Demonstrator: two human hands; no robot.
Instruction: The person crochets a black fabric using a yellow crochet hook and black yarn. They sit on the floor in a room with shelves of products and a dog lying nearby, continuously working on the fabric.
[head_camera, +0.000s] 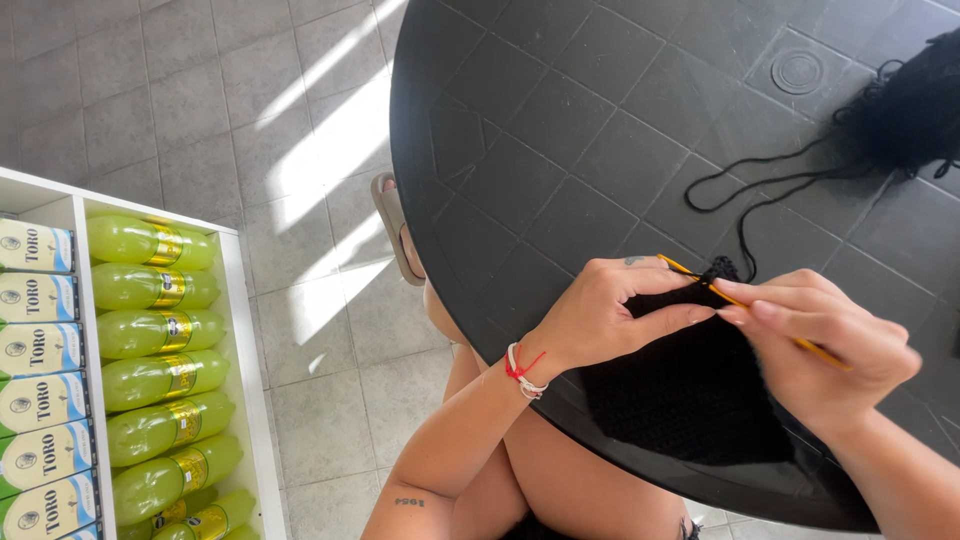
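Head view: both hands (720, 325) crochet black fabric (690, 395) near table edge (420, 260).

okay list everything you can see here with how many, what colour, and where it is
crochet piece: one, black, on the table edge between the hands
crochet hook: one, yellow-orange, in the right hand
yarn: one bundle, black, top right, strand trailing to the work
table: one, black, round
bottles: about eight, green, white shelf at left
cartons: several, cream, left of bottles
sandal: one, beige, floor
bracelet: red and white, left wrist
left hand: pinching the work
right hand: holding hook
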